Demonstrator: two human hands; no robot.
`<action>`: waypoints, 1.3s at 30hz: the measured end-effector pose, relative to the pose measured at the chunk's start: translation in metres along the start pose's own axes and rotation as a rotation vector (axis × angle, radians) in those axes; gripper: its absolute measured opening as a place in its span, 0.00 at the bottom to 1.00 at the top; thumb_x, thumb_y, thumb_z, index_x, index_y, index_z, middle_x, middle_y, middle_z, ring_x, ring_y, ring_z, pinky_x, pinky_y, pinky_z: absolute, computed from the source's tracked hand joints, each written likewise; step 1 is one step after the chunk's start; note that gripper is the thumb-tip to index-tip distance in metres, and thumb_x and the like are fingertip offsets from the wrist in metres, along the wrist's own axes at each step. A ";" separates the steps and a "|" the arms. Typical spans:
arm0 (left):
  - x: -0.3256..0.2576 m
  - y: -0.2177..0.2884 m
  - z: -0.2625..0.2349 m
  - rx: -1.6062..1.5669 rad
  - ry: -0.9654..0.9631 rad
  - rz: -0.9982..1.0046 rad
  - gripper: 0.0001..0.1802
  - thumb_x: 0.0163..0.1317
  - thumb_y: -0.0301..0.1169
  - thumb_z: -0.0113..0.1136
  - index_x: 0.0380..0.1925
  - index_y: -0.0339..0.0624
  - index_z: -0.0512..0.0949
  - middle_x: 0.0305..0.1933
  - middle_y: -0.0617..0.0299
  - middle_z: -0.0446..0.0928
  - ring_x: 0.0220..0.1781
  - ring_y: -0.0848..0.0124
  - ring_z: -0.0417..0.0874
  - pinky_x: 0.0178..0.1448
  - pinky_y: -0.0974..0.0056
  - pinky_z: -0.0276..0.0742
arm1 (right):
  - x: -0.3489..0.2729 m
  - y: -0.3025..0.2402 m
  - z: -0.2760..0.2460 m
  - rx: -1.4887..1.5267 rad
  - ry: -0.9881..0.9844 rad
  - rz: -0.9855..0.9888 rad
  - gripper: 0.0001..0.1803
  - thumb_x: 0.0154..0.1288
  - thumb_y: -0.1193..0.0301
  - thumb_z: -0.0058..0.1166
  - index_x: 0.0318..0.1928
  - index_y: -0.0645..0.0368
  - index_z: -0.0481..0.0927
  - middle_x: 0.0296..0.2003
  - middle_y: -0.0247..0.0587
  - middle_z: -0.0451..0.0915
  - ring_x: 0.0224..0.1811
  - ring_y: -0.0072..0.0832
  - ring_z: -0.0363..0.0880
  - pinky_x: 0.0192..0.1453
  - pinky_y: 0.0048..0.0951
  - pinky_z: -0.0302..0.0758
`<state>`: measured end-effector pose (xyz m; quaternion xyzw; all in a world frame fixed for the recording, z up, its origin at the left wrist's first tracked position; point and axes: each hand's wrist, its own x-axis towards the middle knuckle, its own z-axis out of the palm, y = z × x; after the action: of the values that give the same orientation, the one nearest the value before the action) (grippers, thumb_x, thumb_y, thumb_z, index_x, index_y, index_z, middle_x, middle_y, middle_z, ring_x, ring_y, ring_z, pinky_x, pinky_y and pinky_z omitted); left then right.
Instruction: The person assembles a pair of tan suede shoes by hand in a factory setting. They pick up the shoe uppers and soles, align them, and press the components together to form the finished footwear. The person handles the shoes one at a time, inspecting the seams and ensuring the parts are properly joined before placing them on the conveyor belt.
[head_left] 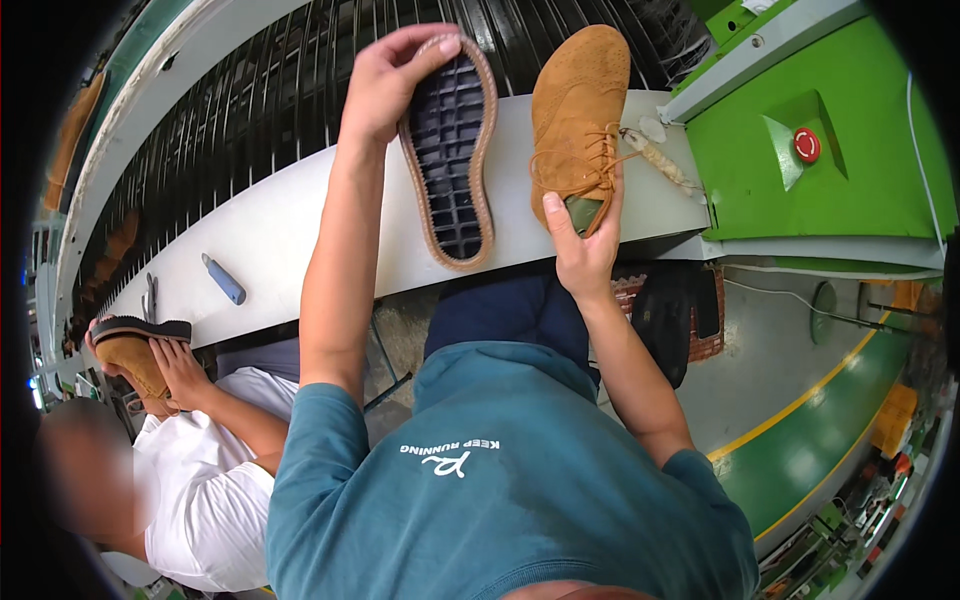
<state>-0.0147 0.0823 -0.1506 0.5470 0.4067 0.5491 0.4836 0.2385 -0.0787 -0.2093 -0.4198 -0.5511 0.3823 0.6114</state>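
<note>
My left hand pinches the toe end of a shoe sole between thumb and fingers. The sole's open inner side faces up, with a dark grid of ribs inside a tan stitched rim. To its right, my right hand grips the heel end of a tan suede lace-up shoe, thumb at the collar. The shoe's upper faces me, toe pointing away, its laces hanging loose. A gap separates sole and shoe. Both are held over the white bench top and the dark slatted conveyor behind it.
A blue-handled tool lies on the bench at left. Beyond it, a co-worker handles a tan shoe with a dark sole. A pale, worn stick-like tool lies right, beside a green machine with a red button.
</note>
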 end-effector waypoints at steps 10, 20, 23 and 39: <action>-0.011 0.074 0.037 -0.060 -0.054 0.188 0.18 0.76 0.26 0.71 0.62 0.34 0.84 0.51 0.59 0.92 0.51 0.74 0.91 0.58 0.67 0.88 | -0.006 -0.005 0.003 0.008 0.002 -0.001 0.51 0.78 0.71 0.65 0.85 0.77 0.45 0.74 0.58 0.71 0.76 0.40 0.75 0.81 0.39 0.70; -0.014 0.075 0.037 -0.033 -0.088 0.202 0.21 0.74 0.24 0.73 0.65 0.35 0.83 0.53 0.59 0.91 0.54 0.73 0.91 0.61 0.66 0.87 | -0.019 0.004 -0.002 0.033 0.063 -0.054 0.54 0.75 0.72 0.67 0.87 0.71 0.45 0.78 0.56 0.65 0.80 0.40 0.70 0.83 0.42 0.66; -0.013 0.073 0.037 -0.042 -0.093 0.218 0.22 0.74 0.24 0.73 0.66 0.34 0.83 0.53 0.59 0.91 0.54 0.73 0.91 0.61 0.66 0.87 | -0.023 0.002 -0.004 0.046 0.058 -0.055 0.55 0.74 0.71 0.68 0.87 0.70 0.45 0.79 0.56 0.64 0.81 0.40 0.68 0.84 0.42 0.66; -0.023 0.078 0.042 0.062 -0.016 0.252 0.23 0.74 0.25 0.73 0.66 0.34 0.83 0.55 0.59 0.90 0.55 0.72 0.90 0.62 0.65 0.86 | -0.030 -0.039 0.019 0.131 -0.038 -0.072 0.56 0.71 0.77 0.66 0.88 0.69 0.42 0.81 0.57 0.60 0.81 0.41 0.68 0.83 0.42 0.68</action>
<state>0.0184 0.0405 -0.0759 0.6129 0.3476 0.5882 0.3969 0.2167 -0.1187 -0.1825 -0.3516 -0.5511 0.4031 0.6405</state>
